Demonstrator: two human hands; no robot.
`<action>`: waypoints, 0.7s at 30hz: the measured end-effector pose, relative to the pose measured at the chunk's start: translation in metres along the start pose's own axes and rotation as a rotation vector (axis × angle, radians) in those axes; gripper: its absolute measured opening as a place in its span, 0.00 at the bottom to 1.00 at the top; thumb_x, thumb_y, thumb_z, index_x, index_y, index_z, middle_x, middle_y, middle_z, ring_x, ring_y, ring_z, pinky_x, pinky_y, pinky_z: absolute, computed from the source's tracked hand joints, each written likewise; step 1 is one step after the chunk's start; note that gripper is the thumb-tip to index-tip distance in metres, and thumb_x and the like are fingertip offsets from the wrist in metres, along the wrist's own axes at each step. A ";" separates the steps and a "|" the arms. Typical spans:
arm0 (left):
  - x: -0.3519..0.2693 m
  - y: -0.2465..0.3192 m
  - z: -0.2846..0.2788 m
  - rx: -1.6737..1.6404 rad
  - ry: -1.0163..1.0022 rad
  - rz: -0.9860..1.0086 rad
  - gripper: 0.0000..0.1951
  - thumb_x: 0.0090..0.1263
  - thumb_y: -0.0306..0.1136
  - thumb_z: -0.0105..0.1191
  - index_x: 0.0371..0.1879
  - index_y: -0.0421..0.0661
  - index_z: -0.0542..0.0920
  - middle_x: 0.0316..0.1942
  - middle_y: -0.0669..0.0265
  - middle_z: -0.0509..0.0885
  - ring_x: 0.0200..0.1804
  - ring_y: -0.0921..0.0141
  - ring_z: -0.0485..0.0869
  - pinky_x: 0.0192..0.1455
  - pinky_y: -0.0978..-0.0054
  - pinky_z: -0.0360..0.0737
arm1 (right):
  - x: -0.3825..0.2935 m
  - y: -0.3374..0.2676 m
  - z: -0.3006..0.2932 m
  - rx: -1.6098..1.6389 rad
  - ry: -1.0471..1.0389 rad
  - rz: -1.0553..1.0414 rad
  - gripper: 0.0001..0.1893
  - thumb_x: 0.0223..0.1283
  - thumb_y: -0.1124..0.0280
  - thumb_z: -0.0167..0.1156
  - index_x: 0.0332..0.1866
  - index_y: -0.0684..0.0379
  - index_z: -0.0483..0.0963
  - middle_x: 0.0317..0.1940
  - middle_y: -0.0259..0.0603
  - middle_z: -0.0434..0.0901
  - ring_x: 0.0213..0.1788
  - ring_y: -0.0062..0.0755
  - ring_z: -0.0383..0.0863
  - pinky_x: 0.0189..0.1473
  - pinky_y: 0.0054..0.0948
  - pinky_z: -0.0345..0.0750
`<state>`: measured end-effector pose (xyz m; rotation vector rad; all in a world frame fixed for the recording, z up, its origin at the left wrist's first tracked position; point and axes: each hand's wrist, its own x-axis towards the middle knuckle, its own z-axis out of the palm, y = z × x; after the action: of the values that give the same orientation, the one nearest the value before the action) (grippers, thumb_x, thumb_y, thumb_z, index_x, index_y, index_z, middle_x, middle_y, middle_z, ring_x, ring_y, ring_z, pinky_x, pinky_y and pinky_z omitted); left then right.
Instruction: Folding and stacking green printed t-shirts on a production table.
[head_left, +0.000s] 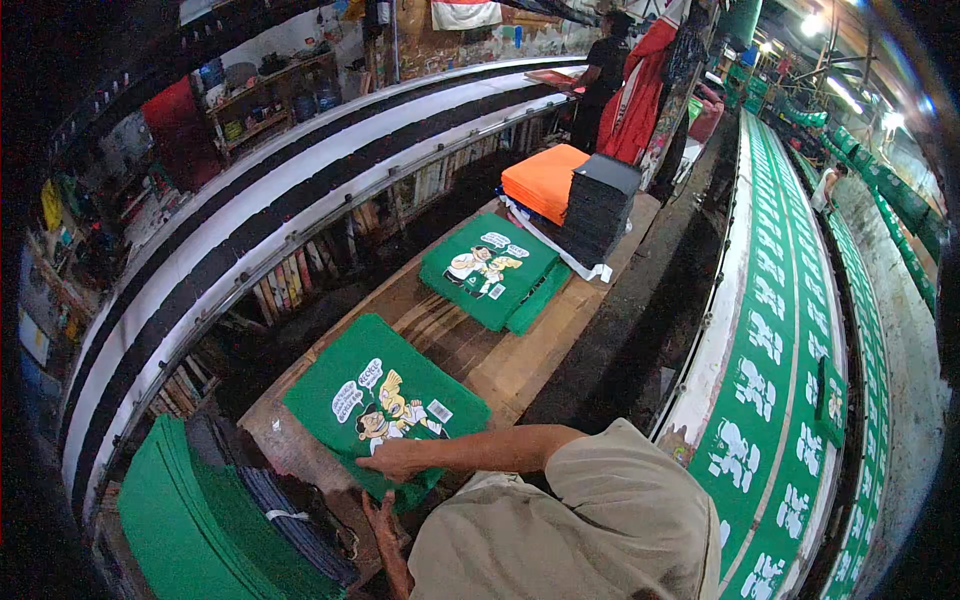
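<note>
A stack of green fabric panels (322, 405), printed with cartoon figures and speech bubbles, lies on the near part of a wooden table. My right hand (394, 459) rests on its near edge, over the lower part of the print, fingers bent; whether they pinch the cloth is unclear. Just below, beside the stack's drooping near corner, my left hand (384, 517) has its fingers apart. Farther along the table sits a second stack of printed green panels (487, 262). Beyond it are an orange fabric stack (544, 180) and a taller black stack (600, 199).
Green and dark cloth bundles (180, 510) stand at lower left, one tied with a white strip. A long striped printing table (247, 232) curves along the left. On the right, long tables carry green printed panels (757, 397). Two people (607, 67) (825, 187) stand farther off.
</note>
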<state>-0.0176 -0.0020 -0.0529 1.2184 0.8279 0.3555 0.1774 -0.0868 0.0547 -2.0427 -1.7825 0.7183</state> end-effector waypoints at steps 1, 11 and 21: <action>-0.015 0.024 0.011 -0.063 -0.039 -0.003 0.37 0.63 0.35 0.71 0.71 0.40 0.68 0.66 0.55 0.73 0.63 0.62 0.74 0.63 0.62 0.75 | -0.001 -0.003 -0.004 0.021 -0.041 -0.007 0.32 0.55 0.68 0.63 0.68 0.52 0.69 0.32 0.59 0.82 0.38 0.60 0.84 0.38 0.55 0.79; 0.038 -0.034 -0.005 0.152 -0.016 0.235 0.33 0.67 0.38 0.69 0.68 0.38 0.70 0.57 0.60 0.79 0.54 0.66 0.78 0.57 0.67 0.76 | 0.003 0.002 -0.003 -0.026 -0.109 -0.085 0.25 0.57 0.67 0.62 0.62 0.58 0.71 0.33 0.60 0.82 0.40 0.62 0.84 0.41 0.55 0.78; 0.034 -0.040 -0.023 0.142 -0.174 0.196 0.34 0.64 0.33 0.71 0.67 0.39 0.70 0.55 0.60 0.79 0.51 0.69 0.78 0.54 0.73 0.75 | -0.002 0.000 -0.005 0.007 -0.051 -0.115 0.32 0.53 0.70 0.61 0.68 0.46 0.69 0.31 0.58 0.82 0.38 0.60 0.84 0.38 0.53 0.79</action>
<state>-0.0190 0.0219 -0.1045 1.4462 0.5929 0.3476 0.1802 -0.0881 0.0592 -1.9156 -1.9050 0.7481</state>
